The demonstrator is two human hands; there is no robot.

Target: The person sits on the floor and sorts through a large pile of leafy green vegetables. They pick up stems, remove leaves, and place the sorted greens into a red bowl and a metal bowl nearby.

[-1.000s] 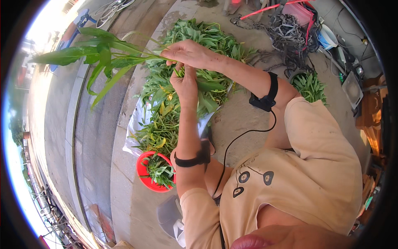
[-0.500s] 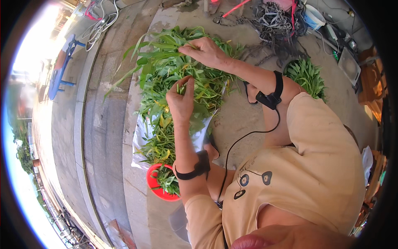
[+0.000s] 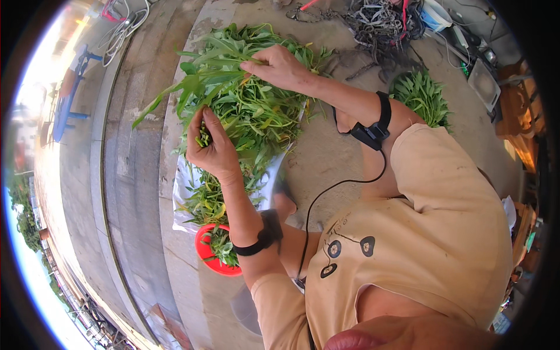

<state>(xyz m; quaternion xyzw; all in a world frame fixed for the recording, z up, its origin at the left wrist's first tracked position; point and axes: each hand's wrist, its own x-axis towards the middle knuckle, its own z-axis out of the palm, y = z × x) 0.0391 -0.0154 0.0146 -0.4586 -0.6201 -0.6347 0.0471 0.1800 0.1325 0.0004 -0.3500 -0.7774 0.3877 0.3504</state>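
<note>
In my right hand [image 3: 279, 69], closed fingers and thumb pinch a bunch of long-leafed greens [image 3: 219, 57], whose leafy ends point left over the pile. My left hand [image 3: 211, 146] is lower and further left, its fingers curled around several short green stem pieces [image 3: 204, 135]. Its raised fingertips come close to the hanging leaves; whether they touch cannot be made out. Beneath both hands spreads a large heap of leafy greens [image 3: 265, 108], with some yellowed leaves, on a white sheet [image 3: 182, 201].
A red basin [image 3: 204, 252] with greens stands near my left elbow. To the right, beside my leg, is another bunch of greens [image 3: 421, 96]. A tangled dark heap of straps [image 3: 382, 29] lies beyond it. A blue stool [image 3: 69, 108] stands at far left.
My left hand has moved left, to the tips of the held greens, keeping the stem pieces. My right hand still grips its bunch. The whole view has shifted slightly.
</note>
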